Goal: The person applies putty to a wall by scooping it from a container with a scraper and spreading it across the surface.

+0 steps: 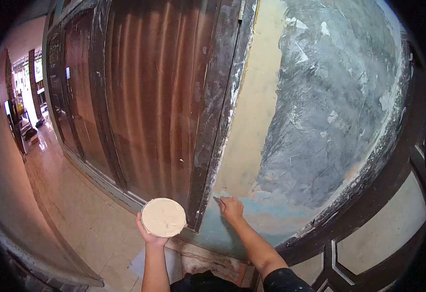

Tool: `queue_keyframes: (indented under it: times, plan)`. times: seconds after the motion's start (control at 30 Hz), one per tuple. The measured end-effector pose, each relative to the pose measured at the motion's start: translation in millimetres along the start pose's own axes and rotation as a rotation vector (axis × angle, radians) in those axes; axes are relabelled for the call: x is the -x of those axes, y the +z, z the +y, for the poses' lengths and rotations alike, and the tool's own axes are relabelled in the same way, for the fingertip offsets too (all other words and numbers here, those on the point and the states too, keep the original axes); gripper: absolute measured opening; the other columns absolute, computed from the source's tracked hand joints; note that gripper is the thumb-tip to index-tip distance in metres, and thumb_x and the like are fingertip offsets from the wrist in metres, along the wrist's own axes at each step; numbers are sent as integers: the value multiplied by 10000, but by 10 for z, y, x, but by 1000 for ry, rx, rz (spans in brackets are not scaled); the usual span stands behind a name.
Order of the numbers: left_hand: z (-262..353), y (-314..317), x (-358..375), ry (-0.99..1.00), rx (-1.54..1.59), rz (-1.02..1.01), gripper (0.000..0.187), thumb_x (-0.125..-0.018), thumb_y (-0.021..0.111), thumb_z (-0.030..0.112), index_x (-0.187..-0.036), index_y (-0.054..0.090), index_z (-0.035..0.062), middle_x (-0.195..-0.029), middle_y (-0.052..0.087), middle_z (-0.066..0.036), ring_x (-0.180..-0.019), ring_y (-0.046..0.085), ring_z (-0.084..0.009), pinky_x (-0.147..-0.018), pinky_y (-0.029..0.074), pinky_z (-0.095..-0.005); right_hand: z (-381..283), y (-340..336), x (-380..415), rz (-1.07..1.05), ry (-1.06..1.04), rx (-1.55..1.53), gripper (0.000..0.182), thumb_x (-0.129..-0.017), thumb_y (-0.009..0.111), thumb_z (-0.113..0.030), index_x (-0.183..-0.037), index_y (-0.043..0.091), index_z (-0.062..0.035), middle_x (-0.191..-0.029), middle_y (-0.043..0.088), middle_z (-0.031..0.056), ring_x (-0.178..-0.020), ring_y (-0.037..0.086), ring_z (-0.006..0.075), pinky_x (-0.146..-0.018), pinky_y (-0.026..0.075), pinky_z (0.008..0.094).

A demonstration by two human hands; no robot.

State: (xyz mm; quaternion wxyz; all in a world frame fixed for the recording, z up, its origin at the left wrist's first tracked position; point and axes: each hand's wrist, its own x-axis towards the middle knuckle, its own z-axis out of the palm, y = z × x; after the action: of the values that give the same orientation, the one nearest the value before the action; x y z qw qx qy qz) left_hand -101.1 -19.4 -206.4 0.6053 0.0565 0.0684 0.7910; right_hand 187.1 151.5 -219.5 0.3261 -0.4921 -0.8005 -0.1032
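My left hand (147, 232) is wrapped round the near left edge of a round tub of putty (163, 217); the cream putty fills it to the rim. At the lower part of the wall, my right hand (232, 209) is closed on a small putty knife (217, 198), of which only a thin tip shows. That tip is close to the wall, beside the dark window frame. Cream putty (252, 97) coats a vertical strip of the wall above the right hand. Below it, pale blue old paint (271, 211) shows.
Grey patchy plaster (315, 112) covers the wall to the right. Dark window frames with reddish-brown curtains (154, 97) stand to the left. A panelled dark wooden door (383, 228) is at lower right. A tiled floor (84, 209) leads to a bright doorway.
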Motion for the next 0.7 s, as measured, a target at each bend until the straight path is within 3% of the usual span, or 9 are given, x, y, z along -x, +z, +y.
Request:
queue_keyframes:
  times: [0.03, 0.07, 0.13, 0.17, 0.23, 0.43, 0.47, 0.53, 0.7]
  plan:
    - [5, 31, -24, -8, 41, 17, 764, -963, 434, 712, -1483, 571, 170, -1520, 561, -144, -1320, 550, -513, -910, 396, -914, -26, -89, -102, 3, -1, 0, 70, -901, 727, -200, -939, 783, -178, -841, 749, 89, -772, 673, 358, -706, 550, 483]
    - [11, 52, -11, -9, 41, 14, 764, -963, 434, 712, -1483, 571, 170, -1520, 561, -144, -1320, 550, -513, -910, 396, -914, -26, -195, -209, 68, 29, -25, 75, -909, 722, -199, -942, 782, -169, -845, 750, 93, -774, 673, 356, -708, 545, 485]
    - [10, 249, 89, -38, -78, -181, 773, -967, 425, 696, -1487, 562, 141, -1506, 578, -145, -1332, 569, -454, -1036, 480, -737, -112, -505, -386, 201, 74, -117, 94, -930, 708, -196, -941, 776, -132, -846, 748, 109, -781, 673, 356, -698, 533, 480]
    - [-24, 142, 37, -13, -50, -73, 783, -958, 427, 720, -1489, 562, 160, -1515, 562, -147, -1321, 550, -510, -902, 400, -916, -124, -545, -371, 200, 74, -113, 94, -930, 708, -196, -941, 776, -132, -846, 748, 109, -781, 673, 356, -698, 533, 480]
    - [-31, 105, 44, -9, -47, -60, 788, -961, 423, 720, -1495, 557, 157, -1515, 562, -147, -1330, 549, -501, -910, 407, -907, -152, -553, -346, 328, -6, -125, 101, -949, 701, -234, -926, 776, -169, -855, 756, 80, -784, 678, 337, -706, 542, 478]
    - [62, 189, 76, -91, 314, 71, 810, -959, 421, 725, -1499, 549, 135, -1540, 542, -154, -1341, 542, -500, -935, 417, -886, -104, -117, -134, 47, -6, -38, 100, -916, 717, -211, -887, 779, -137, -836, 750, 106, -764, 686, 361, -715, 558, 482]
    - [64, 148, 65, -90, 313, 68, 810, -959, 421, 725, -1499, 549, 135, -1540, 542, -154, -1341, 542, -500, -935, 417, -886, -34, -81, -188, 121, 0, -32, 101, -916, 719, -215, -887, 777, -138, -837, 749, 105, -760, 681, 365, -711, 554, 484]
    - [53, 104, 70, 19, -64, -66, 761, -976, 418, 684, -1479, 572, 134, -1501, 584, -128, -1347, 566, -424, -1041, 495, -707, -96, -355, -392, 148, 61, -39, 90, -910, 733, -207, -903, 781, -132, -858, 759, 94, -763, 675, 370, -707, 544, 484]
    - [23, 73, 160, 2, -65, -74, 758, -975, 424, 681, -1479, 568, 134, -1509, 576, -128, -1347, 562, -438, -1027, 487, -739, -150, -463, -303, 279, 32, -101, 97, -931, 724, -223, -952, 790, -155, -880, 760, 74, -835, 691, 329, -711, 557, 481]
